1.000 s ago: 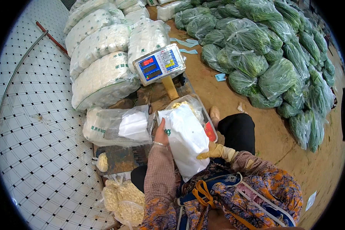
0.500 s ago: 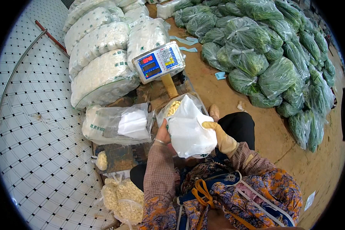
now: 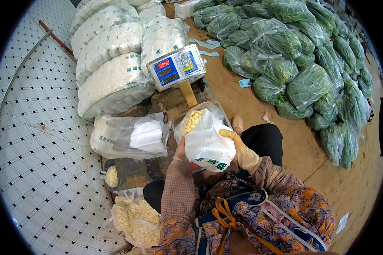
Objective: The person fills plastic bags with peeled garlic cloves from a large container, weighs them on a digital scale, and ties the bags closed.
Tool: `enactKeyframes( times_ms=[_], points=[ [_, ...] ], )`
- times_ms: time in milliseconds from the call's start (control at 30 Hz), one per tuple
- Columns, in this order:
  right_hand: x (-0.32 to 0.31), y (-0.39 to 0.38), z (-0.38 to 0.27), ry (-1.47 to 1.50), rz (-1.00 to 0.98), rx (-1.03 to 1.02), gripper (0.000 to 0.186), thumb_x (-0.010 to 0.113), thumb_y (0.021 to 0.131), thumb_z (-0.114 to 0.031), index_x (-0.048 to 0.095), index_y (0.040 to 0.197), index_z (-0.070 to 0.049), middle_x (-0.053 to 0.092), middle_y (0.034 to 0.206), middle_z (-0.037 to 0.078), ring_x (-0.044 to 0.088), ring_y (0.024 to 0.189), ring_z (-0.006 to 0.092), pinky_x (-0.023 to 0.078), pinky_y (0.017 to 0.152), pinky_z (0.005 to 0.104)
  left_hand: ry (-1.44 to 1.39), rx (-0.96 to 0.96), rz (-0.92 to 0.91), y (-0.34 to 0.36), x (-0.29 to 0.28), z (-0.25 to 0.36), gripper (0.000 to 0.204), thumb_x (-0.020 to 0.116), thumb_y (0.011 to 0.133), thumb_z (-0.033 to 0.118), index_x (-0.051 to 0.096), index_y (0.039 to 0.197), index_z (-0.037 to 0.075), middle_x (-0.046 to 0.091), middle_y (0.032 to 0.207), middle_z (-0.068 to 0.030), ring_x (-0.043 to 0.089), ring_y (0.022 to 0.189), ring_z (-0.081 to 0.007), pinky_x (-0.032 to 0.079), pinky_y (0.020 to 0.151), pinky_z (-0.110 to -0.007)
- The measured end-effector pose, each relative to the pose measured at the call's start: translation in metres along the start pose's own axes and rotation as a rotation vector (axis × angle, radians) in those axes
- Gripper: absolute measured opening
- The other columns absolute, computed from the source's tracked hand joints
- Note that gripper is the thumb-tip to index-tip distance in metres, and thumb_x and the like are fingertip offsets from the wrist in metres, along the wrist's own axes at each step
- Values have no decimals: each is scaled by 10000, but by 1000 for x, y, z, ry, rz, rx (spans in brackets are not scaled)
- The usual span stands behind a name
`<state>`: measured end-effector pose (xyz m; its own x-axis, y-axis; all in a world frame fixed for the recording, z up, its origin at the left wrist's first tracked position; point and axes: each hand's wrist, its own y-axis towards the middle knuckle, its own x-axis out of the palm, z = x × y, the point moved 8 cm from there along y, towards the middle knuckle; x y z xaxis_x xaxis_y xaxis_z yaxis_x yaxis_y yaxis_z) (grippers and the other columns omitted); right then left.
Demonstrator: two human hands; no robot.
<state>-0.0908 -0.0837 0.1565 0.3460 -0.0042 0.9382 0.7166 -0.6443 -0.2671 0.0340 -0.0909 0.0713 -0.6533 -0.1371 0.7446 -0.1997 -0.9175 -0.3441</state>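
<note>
Both my hands hold a white plastic bag (image 3: 210, 142) with green print along its near edge. Pale yellow small pieces (image 3: 195, 120) show at its far left side. My left hand (image 3: 180, 149), bare, grips the bag's left edge; its fingers are partly hidden behind the plastic. My right hand (image 3: 242, 152), in a yellowish glove, is closed on the right edge with the thumb on top. Clear plastic (image 3: 217, 109) surrounds the pieces beyond the bag. Just past it stands a digital scale's display (image 3: 176, 67) on a yellow post (image 3: 188, 94).
A clear bag with white sheets (image 3: 147, 135) lies left of my hands. Lower left are bags of pale pieces (image 3: 142, 221) and a small tied bag (image 3: 111, 177). Large white packs (image 3: 110, 83) are stacked far left; bagged green vegetables (image 3: 281, 59) are heaped far right.
The white bag has tilted and come down, so more yellow pieces and its green print show. My right hand has shifted slightly left with it.
</note>
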Motion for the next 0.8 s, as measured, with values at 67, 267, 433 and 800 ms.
enactKeyframes(
  times_ms=[67, 267, 433, 800],
  points=[
    [3, 0, 0, 10, -44, 3, 554, 542, 741, -185, 320, 1215, -3, 460, 1132, 188, 472, 1019, 312, 360, 901, 399, -145, -103, 21, -2, 3, -5, 371, 459, 828, 213, 438, 1121, -14, 511, 1073, -117, 522, 947, -218, 441, 804, -338],
    [14, -20, 13, -50, -21, 161, 541, 533, 738, -175, 327, 1204, 7, 463, 1127, 183, 484, 1006, 304, 374, 890, 397, -82, -86, 24, -8, 6, 1, 417, 404, 838, 276, 411, 1147, -2, 492, 1100, -121, 500, 978, -232, 417, 831, -349],
    [-13, -31, 15, -251, 59, 198, 505, 531, 728, -133, 361, 1178, 20, 506, 1081, 166, 521, 961, 279, 398, 866, 381, -47, -78, 15, -7, 6, 0, 466, 349, 847, 340, 385, 1173, 10, 473, 1128, -125, 479, 1009, -247, 394, 858, -359],
    [-22, -44, 23, -513, -123, 149, 506, 581, 704, -77, 395, 1167, 1, 522, 1063, 113, 519, 951, 212, 402, 839, 318, 49, -23, 24, -14, 14, 5, 562, 253, 865, 461, 335, 1221, 34, 437, 1180, -129, 437, 1069, -271, 345, 914, -377]
  ],
)
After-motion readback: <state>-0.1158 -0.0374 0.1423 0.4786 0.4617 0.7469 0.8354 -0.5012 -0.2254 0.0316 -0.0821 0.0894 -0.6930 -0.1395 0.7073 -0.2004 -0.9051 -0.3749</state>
